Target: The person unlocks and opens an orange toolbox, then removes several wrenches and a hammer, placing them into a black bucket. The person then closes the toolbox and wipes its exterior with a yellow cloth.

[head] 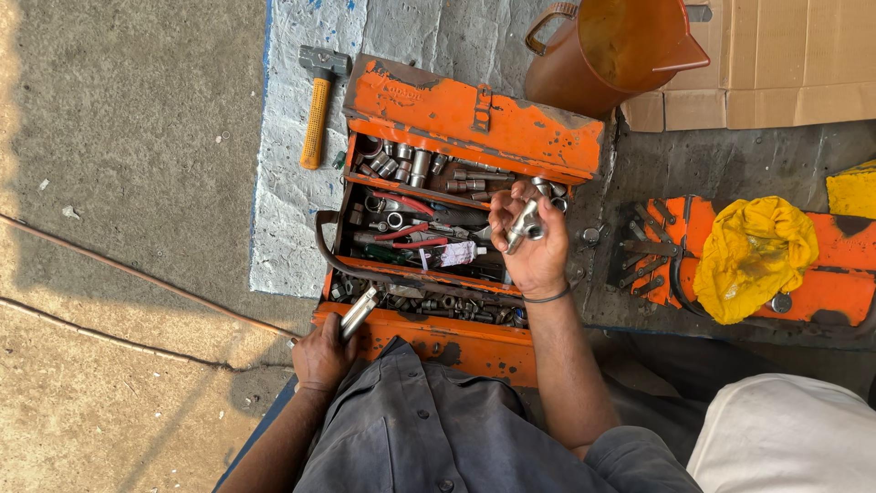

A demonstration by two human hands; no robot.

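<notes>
My right hand [534, 251] grips a shiny steel socket [526, 225]; left hand [321, 354] grips a smooth chrome ratchet handle [358, 313], orange toolbox [474, 119] between them.

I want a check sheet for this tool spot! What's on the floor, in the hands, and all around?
Surface: grey concrete floor; pale mat under the box.
Job's things: open orange toolbox full of sockets; one socket piece, one metal bar.
Clutter: yellow-handled hammer, yellow rag on an orange tray.
Hands: right hand holds the socket piece over the box; left hand grips the metal bar.
Cables: thin lines across the floor; kind unclear.
Surroundings: orange jug, cardboard.
</notes>
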